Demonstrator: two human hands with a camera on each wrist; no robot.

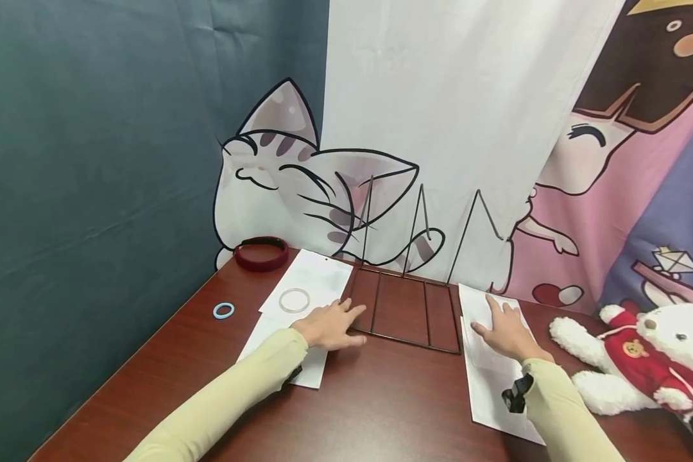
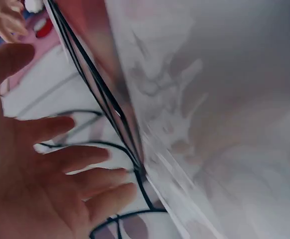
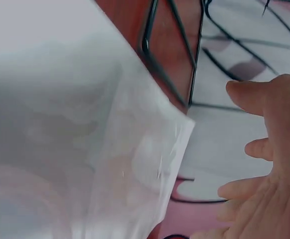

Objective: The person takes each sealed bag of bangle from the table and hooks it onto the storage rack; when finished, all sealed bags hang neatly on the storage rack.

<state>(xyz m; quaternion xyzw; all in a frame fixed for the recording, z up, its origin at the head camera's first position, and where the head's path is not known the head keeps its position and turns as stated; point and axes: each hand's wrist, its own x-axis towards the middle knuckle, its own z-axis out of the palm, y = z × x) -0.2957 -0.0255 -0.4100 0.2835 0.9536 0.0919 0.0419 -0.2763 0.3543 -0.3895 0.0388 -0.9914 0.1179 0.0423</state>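
Note:
My left hand [image 1: 330, 326] is spread, fingers pointing toward the left front corner of a dark wire rack [image 1: 404, 341] with several triangular uprights. It holds nothing; whether its fingertips touch the rack I cannot tell. Beneath that hand and forearm lie white glossy sheets [image 1: 320, 273]. My right hand [image 1: 509, 330] hovers with straight, parted fingers over more white sheets [image 1: 491, 398], right of the rack. No object lies in its grasp. In the left wrist view the left fingers [image 2: 85, 157] are extended; in the right wrist view the right thumb [image 3: 249, 95] stands apart.
On the left of the brown table [image 1: 369, 410] are a clear ring [image 1: 294, 312], a light blue ring [image 1: 223, 317] and a dark red headband [image 1: 262, 264]. At the right edge sits a white teddy bear [image 1: 629, 350] in red. A printed curtain [image 1: 468, 96] hangs behind the table.

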